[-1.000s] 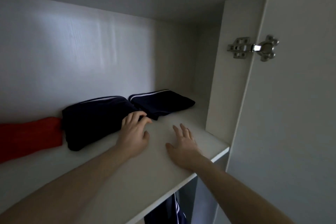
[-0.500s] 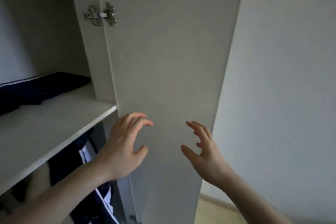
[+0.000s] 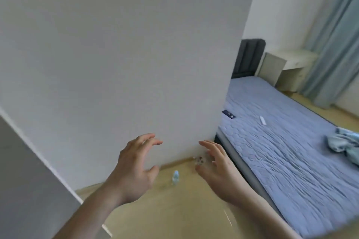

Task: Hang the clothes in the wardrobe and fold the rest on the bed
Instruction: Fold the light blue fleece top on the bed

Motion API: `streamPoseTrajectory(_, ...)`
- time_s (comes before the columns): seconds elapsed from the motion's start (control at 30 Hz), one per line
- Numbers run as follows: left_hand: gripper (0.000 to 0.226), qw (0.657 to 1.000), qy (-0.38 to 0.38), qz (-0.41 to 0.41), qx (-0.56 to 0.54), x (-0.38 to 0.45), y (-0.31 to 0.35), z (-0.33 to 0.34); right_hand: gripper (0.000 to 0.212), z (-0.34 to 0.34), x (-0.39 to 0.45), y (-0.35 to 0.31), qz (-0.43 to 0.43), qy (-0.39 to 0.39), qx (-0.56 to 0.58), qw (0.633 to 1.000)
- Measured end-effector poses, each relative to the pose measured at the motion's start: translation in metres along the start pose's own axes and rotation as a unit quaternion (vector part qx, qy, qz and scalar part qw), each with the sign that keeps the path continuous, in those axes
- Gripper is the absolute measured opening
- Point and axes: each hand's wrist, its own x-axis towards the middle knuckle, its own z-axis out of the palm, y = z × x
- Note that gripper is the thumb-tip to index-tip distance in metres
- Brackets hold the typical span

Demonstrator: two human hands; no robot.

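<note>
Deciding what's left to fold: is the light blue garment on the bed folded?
Not folded: the light blue garment lies crumpled on the bed.

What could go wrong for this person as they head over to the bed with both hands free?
A small bottle stands on the floor just ahead of the left hand and right hand; a step could knock it over. On the bed, a white remote and a dark device lie near the crumpled blue cloth, so folding could sweep them off.

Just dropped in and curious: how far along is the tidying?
Done: nothing in this view proves it; the wardrobe's inside is out of sight. In hand: nothing, since the left hand and right hand are both empty with fingers spread. Left: a crumpled light blue garment lies unfolded on the bed.
</note>
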Motion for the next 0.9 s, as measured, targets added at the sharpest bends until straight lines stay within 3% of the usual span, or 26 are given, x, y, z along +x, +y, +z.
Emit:
streamPoseTrajectory(0.4,0.054,0.971,-0.189,0.142,-0.046,0.159,0.169,0.201,0.053,-0.184,-0.07,0.18,0.197,0.148,-0.019,0.969)
streamPoseTrajectory(0.7,0.054,0.939,-0.267,0.195,-0.091,0.287,0.262,0.343,0.054,-0.311,-0.058,0.289,0.275,0.199,-0.024,0.94)
streamPoseTrajectory(0.9,0.054,0.899,-0.334,0.271,-0.081,0.345,0.37,0.442,0.055,-0.39,-0.095,0.352,0.324,0.287,-0.014,0.901)
